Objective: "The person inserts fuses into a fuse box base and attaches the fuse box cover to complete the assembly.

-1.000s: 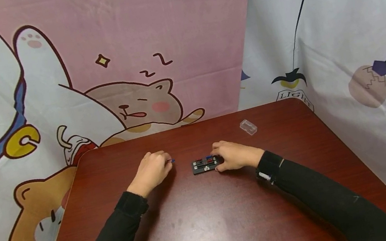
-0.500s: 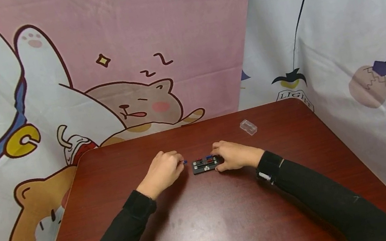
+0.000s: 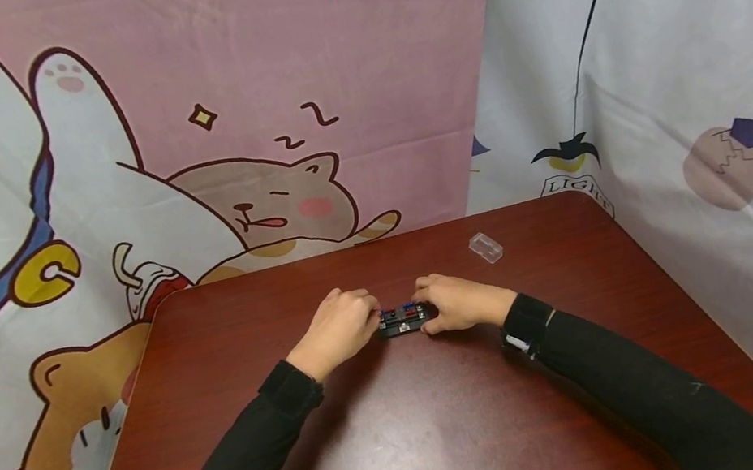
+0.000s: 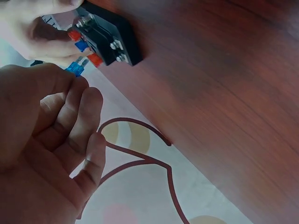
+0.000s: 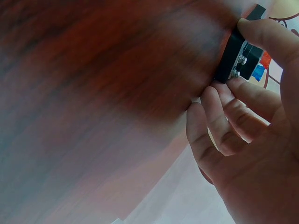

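A black fuse block (image 3: 403, 327) with metal screw terminals lies on the table. Red blade fuses (image 4: 95, 59) and a blue blade fuse (image 4: 81, 45) sit in it. My right hand (image 3: 463, 302) grips the block's right end, thumb on the near edge and fingertips at the end in the right wrist view. With thumb and forefinger, my left hand (image 3: 341, 325) pinches another blue blade fuse (image 4: 74, 68) by its plastic body. Its two metal prongs point at the block, close beside a red fuse. The left fingers hide that end of the block in the head view.
A small clear plastic box (image 3: 485, 247) lies behind my right hand, near the table's far edge. The brown wooden table (image 3: 407, 427) ends at a cartoon-printed cloth (image 3: 317, 47) hanging at the back and right.
My left hand has moved right, bringing the blue fuse from well left of the fuse block to its left end. The right hand and the block have hardly moved.
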Available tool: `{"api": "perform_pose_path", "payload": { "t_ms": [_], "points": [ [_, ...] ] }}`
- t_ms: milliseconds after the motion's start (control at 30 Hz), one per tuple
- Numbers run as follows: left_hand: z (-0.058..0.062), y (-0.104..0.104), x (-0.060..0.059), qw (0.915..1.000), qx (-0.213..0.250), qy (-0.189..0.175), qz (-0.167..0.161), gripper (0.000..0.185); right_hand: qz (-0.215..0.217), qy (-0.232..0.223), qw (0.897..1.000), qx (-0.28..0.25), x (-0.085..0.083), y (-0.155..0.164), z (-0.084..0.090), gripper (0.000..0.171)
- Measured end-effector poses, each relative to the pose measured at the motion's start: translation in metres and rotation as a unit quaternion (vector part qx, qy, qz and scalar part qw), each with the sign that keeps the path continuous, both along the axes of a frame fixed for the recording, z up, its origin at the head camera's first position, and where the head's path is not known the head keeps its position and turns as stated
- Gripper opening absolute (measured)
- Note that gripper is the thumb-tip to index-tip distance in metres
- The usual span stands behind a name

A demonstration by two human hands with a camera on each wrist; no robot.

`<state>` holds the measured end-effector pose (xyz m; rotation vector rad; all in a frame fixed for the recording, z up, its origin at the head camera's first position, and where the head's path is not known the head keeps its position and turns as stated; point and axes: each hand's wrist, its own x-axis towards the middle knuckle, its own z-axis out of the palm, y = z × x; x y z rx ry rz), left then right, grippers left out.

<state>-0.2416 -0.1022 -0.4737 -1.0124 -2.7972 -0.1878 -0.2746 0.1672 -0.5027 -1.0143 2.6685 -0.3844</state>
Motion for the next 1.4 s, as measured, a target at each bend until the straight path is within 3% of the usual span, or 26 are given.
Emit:
{"api": "perform_pose_path", "payload": {
  "t_ms": [400, 1400],
  "points": [
    [0.000, 0.014, -0.002, 0.9994, -0.018, -0.027, -0.009, 0.008, 0.005, 0.012, 1.000, -0.008, -0.003, 0.001, -0.005, 0.060],
    [-0.007, 0.019, -0.007, 0.9988, -0.038, -0.028, -0.008, 0.011, 0.003, 0.011, 1.000, -0.008, -0.002, 0.000, -0.004, 0.059]
  ]
}}
